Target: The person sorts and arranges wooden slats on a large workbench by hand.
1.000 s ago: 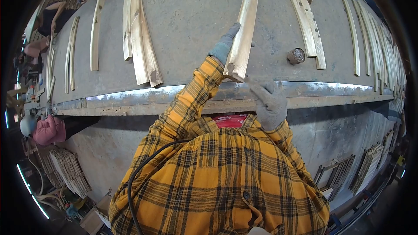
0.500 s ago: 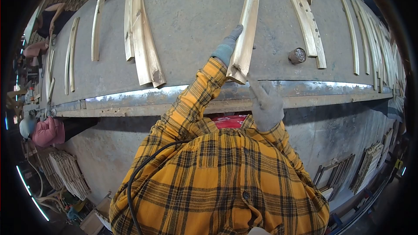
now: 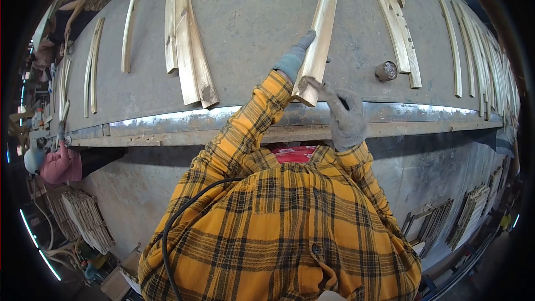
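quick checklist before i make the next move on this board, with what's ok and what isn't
1. Left hand gripping the board: ok, fingers show at both edges.
2. Right hand at the board's near end: ok.
3. Tool in the right hand: cannot tell, the narrow shape there is unclear.
4. Dark patch finished: cannot tell, partly hidden.
5. Can clear of the board: ok, standing apart to its right.
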The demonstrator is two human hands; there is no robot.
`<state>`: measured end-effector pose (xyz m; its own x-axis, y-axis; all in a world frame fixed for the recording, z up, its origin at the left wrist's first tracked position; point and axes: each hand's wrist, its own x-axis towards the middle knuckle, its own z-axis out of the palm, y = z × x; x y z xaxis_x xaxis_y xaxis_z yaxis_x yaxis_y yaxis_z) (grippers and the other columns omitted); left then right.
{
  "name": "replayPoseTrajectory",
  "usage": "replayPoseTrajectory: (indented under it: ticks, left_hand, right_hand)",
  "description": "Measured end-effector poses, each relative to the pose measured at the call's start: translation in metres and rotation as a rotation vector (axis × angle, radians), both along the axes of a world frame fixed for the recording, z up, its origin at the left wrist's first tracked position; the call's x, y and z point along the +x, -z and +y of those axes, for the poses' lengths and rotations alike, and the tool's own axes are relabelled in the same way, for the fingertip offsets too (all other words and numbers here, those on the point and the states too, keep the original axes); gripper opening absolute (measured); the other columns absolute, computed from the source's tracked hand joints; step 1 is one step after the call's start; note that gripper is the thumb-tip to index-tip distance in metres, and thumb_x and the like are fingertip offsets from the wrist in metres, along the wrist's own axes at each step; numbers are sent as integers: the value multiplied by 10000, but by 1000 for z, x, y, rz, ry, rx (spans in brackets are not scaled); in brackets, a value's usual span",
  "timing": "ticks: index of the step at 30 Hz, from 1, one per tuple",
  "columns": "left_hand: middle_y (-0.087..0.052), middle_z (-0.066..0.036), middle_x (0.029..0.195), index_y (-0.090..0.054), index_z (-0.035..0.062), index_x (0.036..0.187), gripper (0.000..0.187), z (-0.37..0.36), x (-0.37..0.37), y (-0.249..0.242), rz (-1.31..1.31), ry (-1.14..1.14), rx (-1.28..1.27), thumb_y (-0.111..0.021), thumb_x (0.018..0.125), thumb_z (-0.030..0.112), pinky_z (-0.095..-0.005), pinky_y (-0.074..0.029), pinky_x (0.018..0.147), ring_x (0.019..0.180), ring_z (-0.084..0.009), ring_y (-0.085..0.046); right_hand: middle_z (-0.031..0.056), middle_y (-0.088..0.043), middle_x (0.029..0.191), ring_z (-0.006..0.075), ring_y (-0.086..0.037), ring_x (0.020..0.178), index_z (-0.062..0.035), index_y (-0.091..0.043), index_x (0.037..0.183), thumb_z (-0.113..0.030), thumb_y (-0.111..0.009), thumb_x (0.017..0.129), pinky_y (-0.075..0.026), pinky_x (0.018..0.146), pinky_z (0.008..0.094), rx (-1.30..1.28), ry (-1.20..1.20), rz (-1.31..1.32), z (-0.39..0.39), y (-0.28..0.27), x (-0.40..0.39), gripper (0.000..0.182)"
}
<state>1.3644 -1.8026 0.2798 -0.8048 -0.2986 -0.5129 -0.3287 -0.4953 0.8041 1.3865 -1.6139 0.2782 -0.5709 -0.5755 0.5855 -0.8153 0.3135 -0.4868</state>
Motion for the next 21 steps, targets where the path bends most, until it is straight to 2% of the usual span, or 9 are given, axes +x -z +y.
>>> replayPoseTrajectory:
  ticks: [2,6,8,15,17,18,20,21]
  left_hand:
    - [-620,-182,714,-516,-52,1080,642,2,0,-4,-54,-23,-18,-508,826,538,-247,-496,353,495,-197,-631]
    - [-619,-181,733,-509,-43,1122,639,4,5,-13,-148,23,-107,-520,828,524,-259,-485,356,510,-201,-630]
    - [-614,-151,789,-530,16,1175,673,2,3,-12,-148,38,-170,-563,783,563,-288,-492,477,606,-181,-609]
    - [-614,-119,827,-513,99,1252,622,1,0,-4,-106,42,-180,-608,790,505,-286,-495,504,613,-172,-607]
    - [-621,-121,731,-533,1,1143,634,3,1,-4,-44,44,-233,-550,809,540,-254,-500,445,567,-160,-626]
    - [-621,-121,731,-533,1,1143,634,3,2,-5,-45,45,-234,-550,809,540,-254,-500,445,567,-160,-626]
    - [-629,-134,720,-546,-29,1085,642,1,5,-12,-142,98,-165,-528,813,553,-250,-494,399,523,-168,-627]
    - [-629,-134,720,-546,-29,1085,642,1,5,-11,-142,99,-167,-528,813,553,-250,-494,399,523,-168,-627]
  right_hand:
    - [44,-581,919,212,-577,812,-190,-618,1126,19,-597,665,-489,663,304,105,81,21,2,-6,-6,506]
    - [27,-567,899,199,-573,806,-191,-606,1134,1,-611,681,-491,656,309,241,32,5,10,-31,-9,493]
    - [18,-555,903,187,-571,793,-184,-594,1137,-15,-609,690,-493,652,312,331,-29,68,12,-37,-8,478]
    - [5,-552,896,177,-569,790,-183,-591,1141,-40,-583,729,-492,659,301,425,-92,136,19,-57,-4,436]
    - [14,-572,858,174,-573,761,-171,-621,1108,-40,-586,735,-486,641,298,413,-153,31,21,-61,-4,397]
    - [14,-572,858,174,-573,761,-171,-621,1108,-40,-586,735,-486,641,298,412,-153,29,22,-58,-5,397]
    - [33,-590,815,181,-575,719,-160,-645,1082,-29,-594,734,-474,621,292,202,-227,-363,22,-43,-7,375]
    - [33,-590,815,181,-575,719,-160,-645,1082,-29,-594,734,-474,621,292,200,-226,-363,20,-35,-7,375]
